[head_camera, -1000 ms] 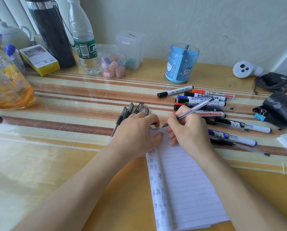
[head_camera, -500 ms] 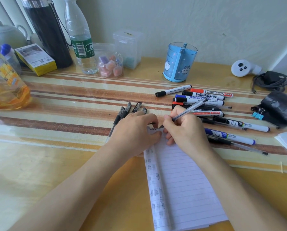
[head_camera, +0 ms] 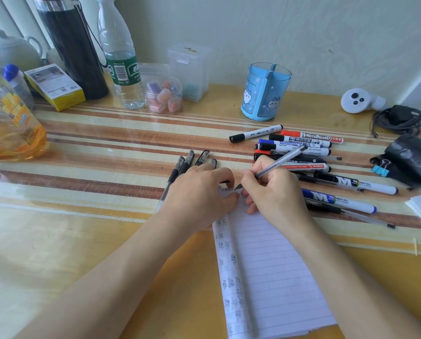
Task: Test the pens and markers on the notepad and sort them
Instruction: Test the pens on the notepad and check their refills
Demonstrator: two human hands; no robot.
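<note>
Black gel pens (head_camera: 187,165) are lying side by side at left. The left hand (head_camera: 199,194) is pressing on the notepad's (head_camera: 268,272) top corner, fingers relaxed. The right hand (head_camera: 275,192) is pinching a clear pen (head_camera: 280,162), tip on the paper, with markers (head_camera: 302,145) lying piled just beyond.

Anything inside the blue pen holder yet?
Only its dividers show inside the blue pen holder; no pen sticks above the rim. Its floor is hidden by the walls.
</note>
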